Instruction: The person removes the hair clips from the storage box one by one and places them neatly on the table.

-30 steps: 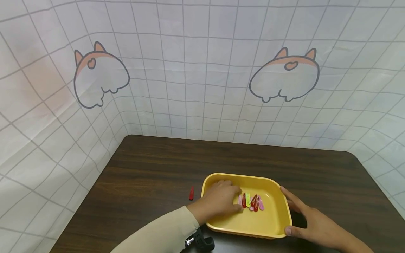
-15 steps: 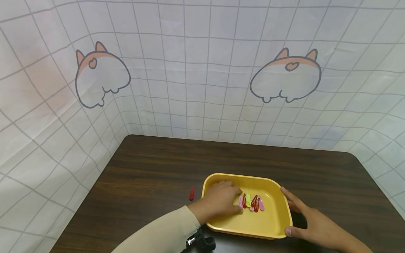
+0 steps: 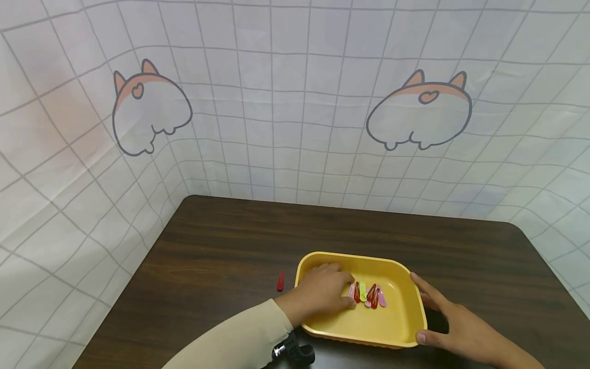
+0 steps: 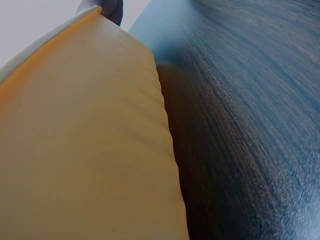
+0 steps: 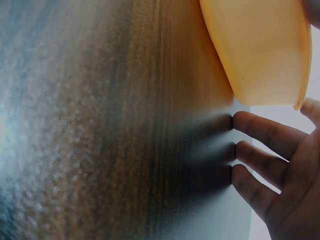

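Head view evenly lit; wrist views dimmer, tabletop point(image 5: 90, 115) glare-spotted.

Your three views: one high, two low

From your head, you look forward and down, far enough back to take in the surface point(image 3: 221, 246), the yellow tray point(image 3: 359, 328) and the gridded backdrop point(image 3: 286, 128). Your left wrist view sits low, close to the tray's outer wall, with the surface slanting away at right. Your right wrist view is also low, turned sideways over the surface, your right hand point(image 5: 297, 175) near. It shares that hand and the tray with the head view.
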Motion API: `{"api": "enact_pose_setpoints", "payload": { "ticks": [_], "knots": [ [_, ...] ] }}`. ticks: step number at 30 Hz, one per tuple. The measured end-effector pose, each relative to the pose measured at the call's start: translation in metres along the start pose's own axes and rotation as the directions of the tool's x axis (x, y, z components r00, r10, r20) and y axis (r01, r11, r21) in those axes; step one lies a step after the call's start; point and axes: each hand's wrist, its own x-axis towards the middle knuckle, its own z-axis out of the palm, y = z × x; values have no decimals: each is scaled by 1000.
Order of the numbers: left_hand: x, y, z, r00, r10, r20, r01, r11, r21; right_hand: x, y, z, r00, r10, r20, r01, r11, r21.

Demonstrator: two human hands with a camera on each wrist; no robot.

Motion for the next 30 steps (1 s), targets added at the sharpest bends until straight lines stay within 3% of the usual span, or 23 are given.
{"api": "enact_pose_setpoints", "payload": {
  "ticks": [30],
  "knots": [
    [-4, 2, -3, 1000, -6, 30, 6, 1000, 7, -2, -1, 3, 1000, 1, 2, -1, 1000, 14]
  ]
}}
